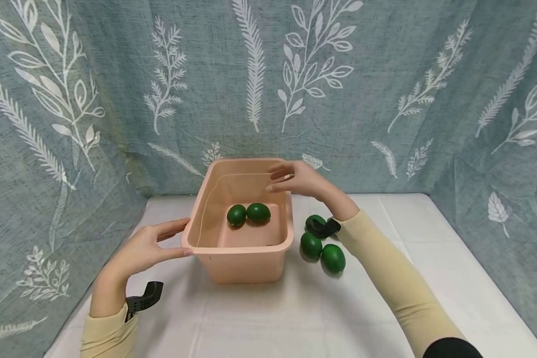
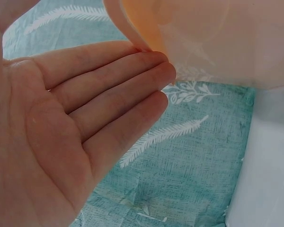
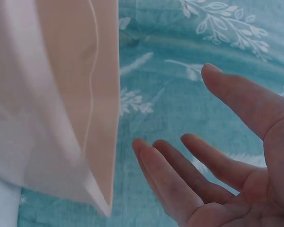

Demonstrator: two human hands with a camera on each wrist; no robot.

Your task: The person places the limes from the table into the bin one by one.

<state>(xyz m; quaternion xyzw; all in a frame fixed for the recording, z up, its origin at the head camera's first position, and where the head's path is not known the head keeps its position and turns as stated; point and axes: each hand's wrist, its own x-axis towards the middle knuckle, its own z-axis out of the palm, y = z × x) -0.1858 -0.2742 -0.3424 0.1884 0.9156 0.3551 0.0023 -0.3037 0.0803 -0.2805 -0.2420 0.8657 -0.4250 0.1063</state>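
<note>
Left hand (image 1: 149, 247): fingers straight, thumb apart, tips against the peach bin (image 1: 241, 250) at its near left corner. Right hand (image 1: 302, 179): empty, fingers loosely parted above bin's right rim. Bin near tabletop (image 1: 250, 318) far edge; two green ovals (image 1: 258, 213) inside, at least three loose ovals (image 1: 333, 258) right of it.

Blue-green fabric (image 1: 215, 74) w/ white leaf prints (image 1: 253, 64) lines back, L & R edges of lightly creased white tabletop (image 1: 250, 323).
</note>
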